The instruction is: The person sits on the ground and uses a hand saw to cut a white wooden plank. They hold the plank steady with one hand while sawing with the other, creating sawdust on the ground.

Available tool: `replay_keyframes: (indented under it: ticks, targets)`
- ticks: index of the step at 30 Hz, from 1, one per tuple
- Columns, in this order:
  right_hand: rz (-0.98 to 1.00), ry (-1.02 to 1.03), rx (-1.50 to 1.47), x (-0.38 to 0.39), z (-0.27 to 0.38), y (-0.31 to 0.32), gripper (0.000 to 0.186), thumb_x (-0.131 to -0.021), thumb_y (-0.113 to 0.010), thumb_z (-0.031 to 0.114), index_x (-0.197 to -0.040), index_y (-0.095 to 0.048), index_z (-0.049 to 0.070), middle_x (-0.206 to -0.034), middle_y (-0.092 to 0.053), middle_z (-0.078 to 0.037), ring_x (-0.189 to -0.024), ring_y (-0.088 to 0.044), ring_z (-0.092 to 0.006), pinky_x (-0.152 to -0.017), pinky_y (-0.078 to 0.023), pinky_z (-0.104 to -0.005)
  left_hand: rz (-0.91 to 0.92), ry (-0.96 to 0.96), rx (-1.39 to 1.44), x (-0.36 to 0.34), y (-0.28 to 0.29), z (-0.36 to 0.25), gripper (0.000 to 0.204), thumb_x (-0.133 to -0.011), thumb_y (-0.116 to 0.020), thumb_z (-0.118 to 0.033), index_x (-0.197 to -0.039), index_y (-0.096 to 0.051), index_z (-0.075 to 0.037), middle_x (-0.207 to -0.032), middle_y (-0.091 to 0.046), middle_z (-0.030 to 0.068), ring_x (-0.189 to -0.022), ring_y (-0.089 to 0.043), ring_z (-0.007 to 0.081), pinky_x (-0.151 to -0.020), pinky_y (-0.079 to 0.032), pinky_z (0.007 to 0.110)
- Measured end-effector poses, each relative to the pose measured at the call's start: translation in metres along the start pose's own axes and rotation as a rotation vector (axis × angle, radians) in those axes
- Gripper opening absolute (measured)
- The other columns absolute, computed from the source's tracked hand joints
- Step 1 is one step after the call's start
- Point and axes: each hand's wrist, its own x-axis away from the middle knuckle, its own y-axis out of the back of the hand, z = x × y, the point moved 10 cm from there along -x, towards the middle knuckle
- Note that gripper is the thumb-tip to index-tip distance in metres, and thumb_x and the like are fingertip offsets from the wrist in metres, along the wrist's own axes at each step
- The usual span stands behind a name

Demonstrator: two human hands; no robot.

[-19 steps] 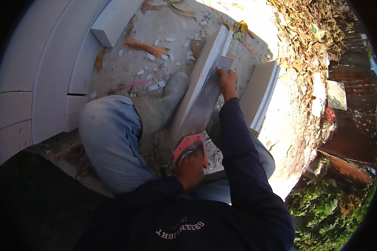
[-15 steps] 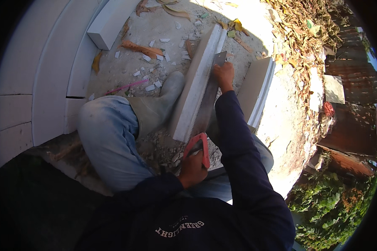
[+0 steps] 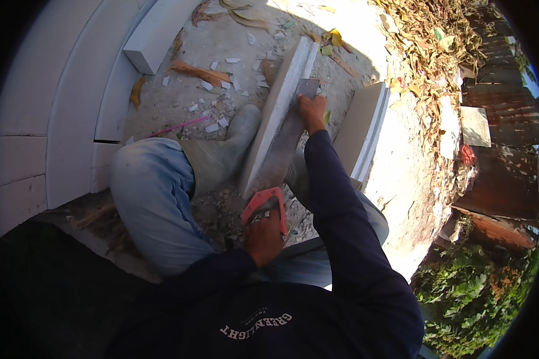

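Observation:
A handsaw [image 3: 282, 139] with a wide metal blade and a red handle lies lengthwise along a long white block [image 3: 270, 113]. Its toothed edge is over the block's top face, toward the near end. My left hand [image 3: 265, 240] is closed round the red handle, close to my body. Farther out, my right hand [image 3: 313, 111] grips the blade by its far end, with the fingers partly hidden. The block stands on the dusty ground between my boots, the left boot [image 3: 218, 157] beside its left face. How deep the teeth sit cannot be seen.
Stacked white blocks [image 3: 78, 90] form a wall at the left, and another white block [image 3: 360, 122] stands just right of my right forearm. White chips [image 3: 212, 127], a pink stick [image 3: 179, 127] and dry leaves [image 3: 200, 72] litter the ground. Rusty metal sheets [image 3: 500, 113] are at far right.
The saw has moved left across the block, so its blade now covers more of the near top face. Both hands have shifted left with it, keeping their grip.

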Motion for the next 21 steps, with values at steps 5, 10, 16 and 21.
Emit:
replay_keyframes:
  ticks: [5,10,16,21]
  targets:
    - [-0.090,0.067,0.174,-0.006,0.003,0.012,0.045,-0.077,-0.074,0.027,-0.097,-0.066,-0.012,-0.099,-0.067,-0.034,-0.095,-0.067,-0.0454,-0.085,-0.051,-0.0473,0.009,0.001,-0.095,-0.007,0.002,-0.002,0.027,-0.074,-0.067,-0.007,-0.097,-0.053,-0.003,-0.080,-0.067,0.0235,-0.078,-0.066,0.0458,-0.071,-0.051,0.056]
    - [-0.066,0.040,0.427,-0.014,0.050,0.009,0.038,-0.079,-0.071,0.024,-0.096,-0.067,-0.010,-0.100,-0.068,-0.031,-0.098,-0.067,-0.0453,-0.087,-0.052,-0.0495,-0.159,-0.126,0.143,-0.012,0.011,-0.010,0.028,-0.078,-0.064,-0.003,-0.105,-0.058,-0.001,-0.083,-0.068,0.0221,-0.081,-0.066,0.0453,-0.073,-0.051,0.054]
    - [-0.010,0.115,0.482,-0.023,0.080,0.010,0.035,-0.081,-0.068,0.023,-0.095,-0.068,-0.008,-0.100,-0.069,-0.030,-0.096,-0.068,-0.0458,-0.086,-0.055,-0.0482,-0.235,-0.224,0.275,-0.024,0.024,-0.028,0.029,-0.082,-0.062,-0.001,-0.111,-0.060,0.001,-0.104,-0.064,0.0286,-0.107,-0.061,0.0467,-0.087,-0.050,0.048]
    - [-0.063,0.075,0.546,0.009,0.080,-0.005,0.028,-0.081,-0.063,0.021,-0.093,-0.069,-0.003,-0.100,-0.069,-0.029,-0.095,-0.068,-0.0450,-0.085,-0.055,-0.0484,-0.333,-0.219,0.389,-0.004,0.031,-0.021,0.026,-0.083,-0.061,0.000,-0.109,-0.061,0.001,-0.113,-0.061,0.0285,-0.116,-0.057,0.0456,-0.092,-0.049,0.048]
